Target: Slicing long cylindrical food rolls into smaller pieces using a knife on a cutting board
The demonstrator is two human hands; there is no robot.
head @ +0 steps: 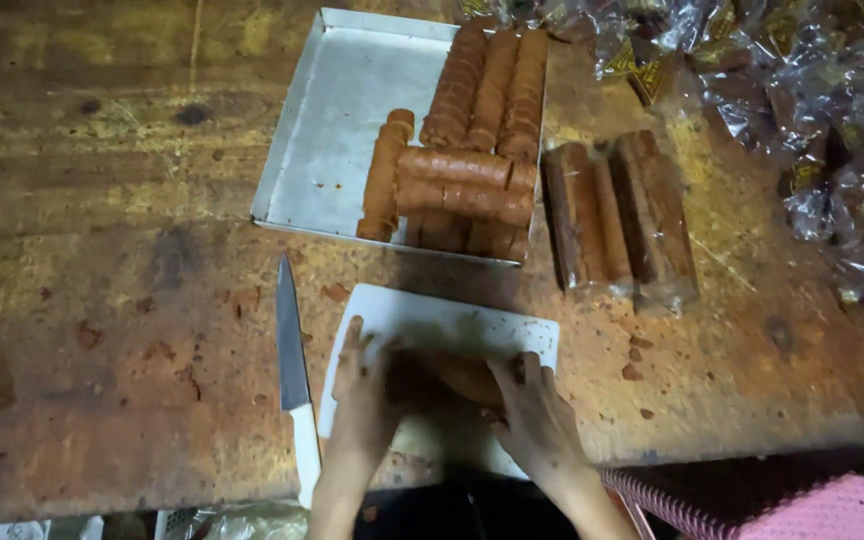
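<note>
Hands [362, 385] [532, 410] clamp a brown roll [457, 375] on the board [452, 320]; tray [327, 110] holds more rolls [472, 150].

Worn, stained wooden table [102, 150], matt metal tray [337, 110], smooth white plastic board [472, 325]

A long knife [290, 345] lies on a worn wooden desk [102, 250], beside a metal tray [337, 120] stacked with brown rolls [472, 150]. Wrapped rolls [617, 215] and crumpled clear wrappers [802, 90] sit right; a pink basket [802, 510] shows below.
</note>
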